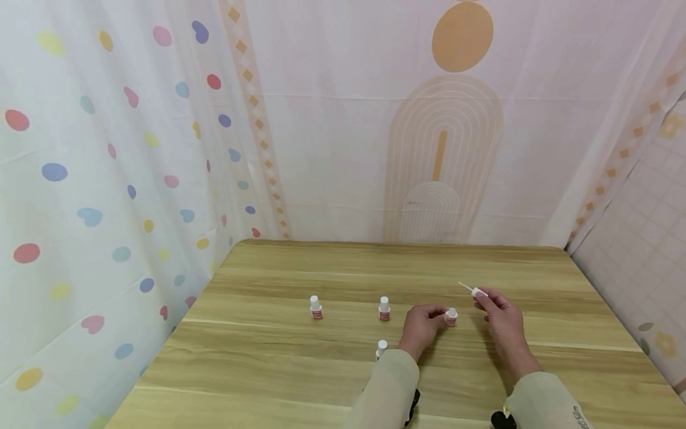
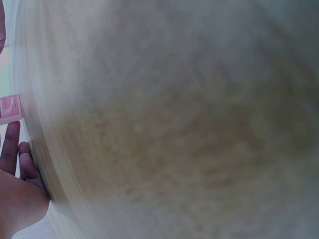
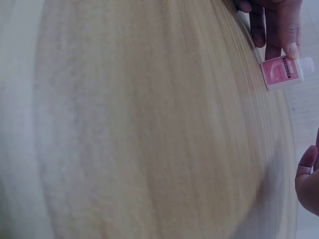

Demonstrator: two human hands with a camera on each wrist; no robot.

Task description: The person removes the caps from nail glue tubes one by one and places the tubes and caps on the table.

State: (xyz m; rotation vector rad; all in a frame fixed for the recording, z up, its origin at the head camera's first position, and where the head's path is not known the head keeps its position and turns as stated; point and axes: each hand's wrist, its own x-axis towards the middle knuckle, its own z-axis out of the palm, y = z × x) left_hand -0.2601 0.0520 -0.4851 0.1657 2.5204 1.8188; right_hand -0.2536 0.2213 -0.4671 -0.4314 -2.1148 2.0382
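In the head view, my left hand [image 1: 421,329] pinches a small white bottle [image 1: 451,320] with a pink label, upright on the table. The right wrist view shows the thumb on the front of this bottle [image 3: 282,72] and fingers behind it; its neck has no cap on. My right hand [image 1: 505,325] holds a white brush cap [image 1: 478,292] between thumb and fingers, just right of the bottle and a little higher. Its thin stem points up and to the left. At the left edge of the left wrist view, fingertips touch the bottle [image 2: 10,109].
Two similar capped bottles stand to the left, one farther off [image 1: 316,308] and one nearer the middle [image 1: 384,310]. A third capped bottle [image 1: 382,348] is partly hidden behind my left sleeve [image 1: 388,381]. The wooden table [image 1: 257,369] meets patterned curtains [image 1: 332,149] at its back and sides.
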